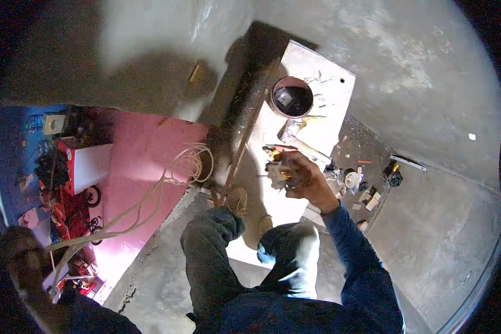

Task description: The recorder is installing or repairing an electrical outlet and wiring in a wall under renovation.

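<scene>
My left hand (25, 259), dim at the far left edge, is closed around a pale cable (133, 224). The cable runs up and right from it and ends in loose loops above the pink surface. In front of my knees my right hand (306, 178) pinches a small pale fitting with brass-coloured parts, which looks like an electrical socket mechanism (279, 173). Fingers and glare hide some of it. Just beyond that hand, pliers with red and orange handles (273, 150) lie on the white board (328, 72).
A round bucket (274, 103) with a square fitting inside stands on the board, beside scraps and a hammer-like tool (306, 147). My shoes (237, 201) rest at the board's near end. Lower right, the floor holds wood offcuts (373, 200). Concrete walls (428, 100) rise around.
</scene>
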### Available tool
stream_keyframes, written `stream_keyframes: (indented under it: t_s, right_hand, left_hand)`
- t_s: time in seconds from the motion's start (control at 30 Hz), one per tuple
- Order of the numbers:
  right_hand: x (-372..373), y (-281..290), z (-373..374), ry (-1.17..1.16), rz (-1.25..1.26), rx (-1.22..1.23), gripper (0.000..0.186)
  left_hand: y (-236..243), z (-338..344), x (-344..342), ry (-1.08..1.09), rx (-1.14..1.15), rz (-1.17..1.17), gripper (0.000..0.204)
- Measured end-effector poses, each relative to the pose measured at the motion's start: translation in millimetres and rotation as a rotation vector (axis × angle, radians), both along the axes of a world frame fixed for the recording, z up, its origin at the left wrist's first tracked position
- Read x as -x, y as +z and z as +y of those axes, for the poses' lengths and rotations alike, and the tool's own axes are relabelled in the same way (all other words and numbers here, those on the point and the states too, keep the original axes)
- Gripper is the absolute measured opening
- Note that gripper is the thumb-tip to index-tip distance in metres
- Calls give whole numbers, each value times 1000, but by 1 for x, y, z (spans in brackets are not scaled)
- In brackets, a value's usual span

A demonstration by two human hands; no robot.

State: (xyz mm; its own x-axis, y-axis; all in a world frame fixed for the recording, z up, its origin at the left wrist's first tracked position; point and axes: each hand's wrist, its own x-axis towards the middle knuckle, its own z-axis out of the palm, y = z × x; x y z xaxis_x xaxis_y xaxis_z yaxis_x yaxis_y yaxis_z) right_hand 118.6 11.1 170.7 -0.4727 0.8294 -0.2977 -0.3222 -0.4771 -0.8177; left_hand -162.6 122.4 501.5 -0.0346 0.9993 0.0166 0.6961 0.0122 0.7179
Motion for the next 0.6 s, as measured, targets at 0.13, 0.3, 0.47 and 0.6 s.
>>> stream_keyframes:
  t_s: [0.13,0.3,0.47,0.6]
  right_hand:
    - [-4,64,-28,-128,216,319,93]
    - [18,137,-54,-176,283,296,101]
    - [32,208,-46,-288,446,392,103]
    - [40,239,-31,-149,352,201,101]
  left_hand:
    - [14,-57,55,-1,198,-8,21]
    - [65,-109,100,134,413,-232,22]
    - [69,-91,80,140,685,-431,24]
    - [94,-78,81,-57,888,-473,19]
